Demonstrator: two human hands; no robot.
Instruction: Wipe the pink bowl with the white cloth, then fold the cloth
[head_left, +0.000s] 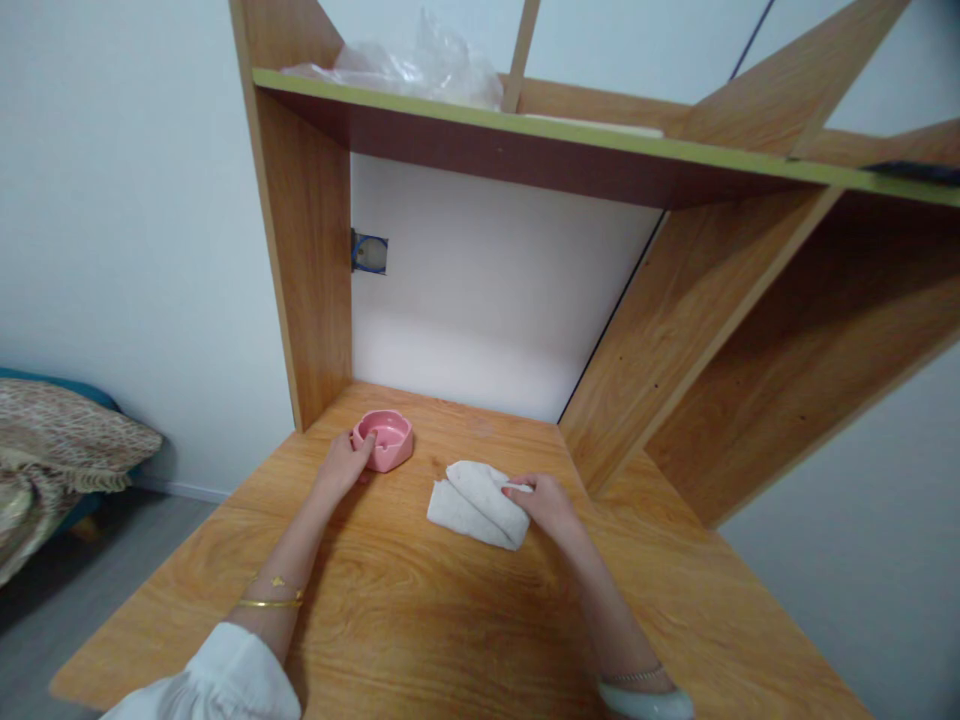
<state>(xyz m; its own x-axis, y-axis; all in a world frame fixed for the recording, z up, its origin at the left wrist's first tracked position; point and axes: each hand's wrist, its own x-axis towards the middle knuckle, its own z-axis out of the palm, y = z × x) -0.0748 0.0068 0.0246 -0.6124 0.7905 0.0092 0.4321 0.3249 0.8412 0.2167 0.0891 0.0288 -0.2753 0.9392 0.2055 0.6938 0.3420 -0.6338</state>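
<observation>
While my left hand (346, 466) pinches the pink dish (393, 450) near the worktop's (412, 620) back-left corner, my right hand (546, 502) pinches the cloth (477, 506), seemingly a holding step, wanting steadiness next

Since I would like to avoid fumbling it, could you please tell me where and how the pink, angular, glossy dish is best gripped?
Probably by the left wall of the pink dish, coming from the front left: it sits upright, open at the top, so a thumb fits inside the rim with fingers outside, as the left hand appears to do.
</observation>
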